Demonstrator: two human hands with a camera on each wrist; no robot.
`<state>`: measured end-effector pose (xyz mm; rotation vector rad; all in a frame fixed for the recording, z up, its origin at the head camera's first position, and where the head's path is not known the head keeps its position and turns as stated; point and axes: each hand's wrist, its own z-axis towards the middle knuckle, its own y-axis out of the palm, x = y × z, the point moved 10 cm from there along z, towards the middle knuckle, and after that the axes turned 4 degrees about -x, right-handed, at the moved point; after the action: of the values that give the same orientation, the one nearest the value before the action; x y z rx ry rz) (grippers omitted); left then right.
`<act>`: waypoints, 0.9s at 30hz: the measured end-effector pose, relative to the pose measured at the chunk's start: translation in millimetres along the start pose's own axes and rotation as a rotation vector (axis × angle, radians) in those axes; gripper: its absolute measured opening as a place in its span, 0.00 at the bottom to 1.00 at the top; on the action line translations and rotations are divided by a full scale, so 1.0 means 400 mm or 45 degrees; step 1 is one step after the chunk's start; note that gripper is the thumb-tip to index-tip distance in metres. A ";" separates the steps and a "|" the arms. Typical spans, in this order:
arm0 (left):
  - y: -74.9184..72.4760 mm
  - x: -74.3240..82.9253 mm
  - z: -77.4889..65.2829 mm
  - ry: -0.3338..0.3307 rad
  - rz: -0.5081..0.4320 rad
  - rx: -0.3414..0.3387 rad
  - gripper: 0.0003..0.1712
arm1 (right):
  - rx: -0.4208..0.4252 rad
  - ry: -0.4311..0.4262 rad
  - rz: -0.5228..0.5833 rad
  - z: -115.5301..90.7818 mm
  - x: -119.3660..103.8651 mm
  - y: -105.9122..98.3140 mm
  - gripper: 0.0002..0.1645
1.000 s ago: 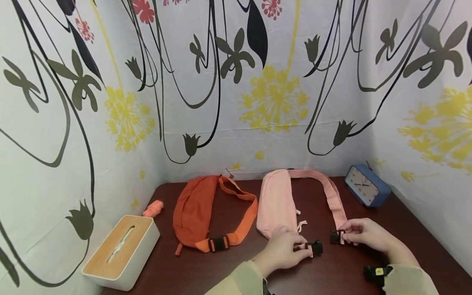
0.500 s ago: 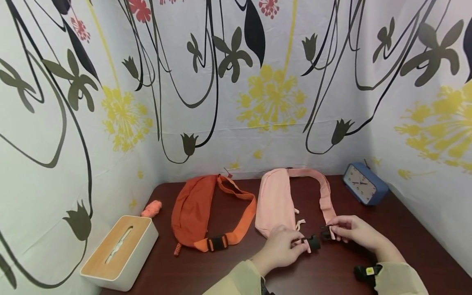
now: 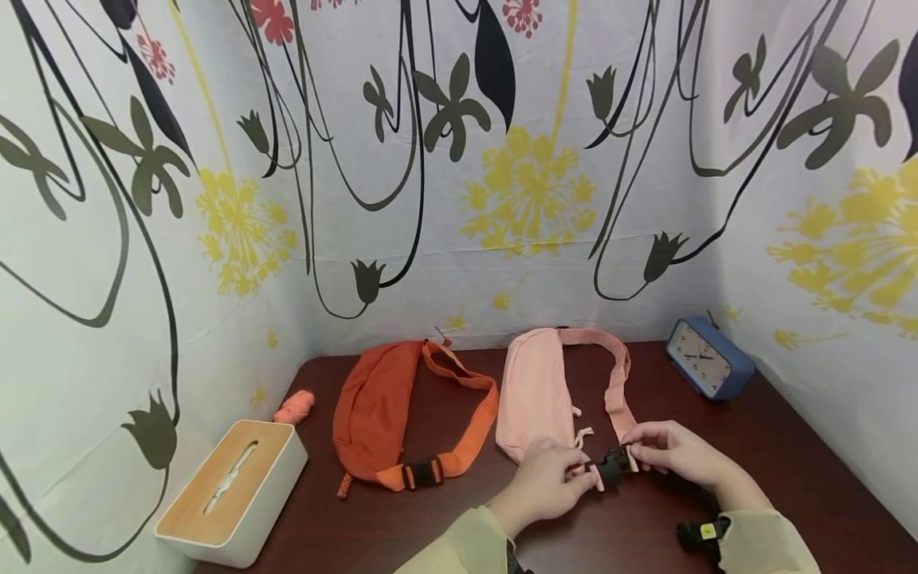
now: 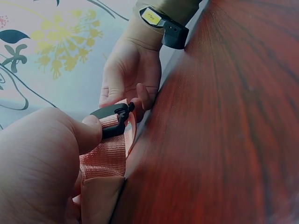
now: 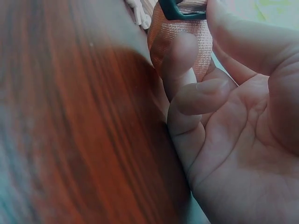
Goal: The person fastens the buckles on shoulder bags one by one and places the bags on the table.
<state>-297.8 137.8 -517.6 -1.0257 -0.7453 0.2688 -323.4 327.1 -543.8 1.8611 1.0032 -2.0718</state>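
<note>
A pink waist bag (image 3: 534,391) lies on the dark red-brown table, its pink strap (image 3: 618,391) curving round to the right. My left hand (image 3: 548,482) pinches one half of its black side-release buckle (image 3: 610,472); the thumb lies on the black plastic in the left wrist view. My right hand (image 3: 677,454) pinches the other half where the strap meets it. Both halves now meet between the hands; whether they are latched I cannot tell. In the right wrist view, the buckle's edge (image 5: 180,14) shows at the top, with pink webbing (image 5: 203,46) beside the curled fingers.
Left of the pink bag lies an orange waist bag (image 3: 380,406) with its buckle (image 3: 423,473) fastened. A tissue box (image 3: 233,486) with a wooden lid and a coral-coloured bundle (image 3: 295,406) are at the left. A blue alarm clock (image 3: 710,357) stands at the back right. Patterned curtains surround the table.
My right hand has moved left with its buckle half, closing the gap to the half in my left hand. The pink strap has drawn in leftward. My left hand has barely moved.
</note>
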 end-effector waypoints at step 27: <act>-0.001 -0.005 -0.001 -0.040 -0.007 -0.026 0.11 | -0.018 -0.005 -0.079 0.030 -0.011 0.040 0.07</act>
<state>-299.2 136.2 -518.3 -1.0404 -0.7807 0.2736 -323.4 306.9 -545.4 1.8405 1.0847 -2.0960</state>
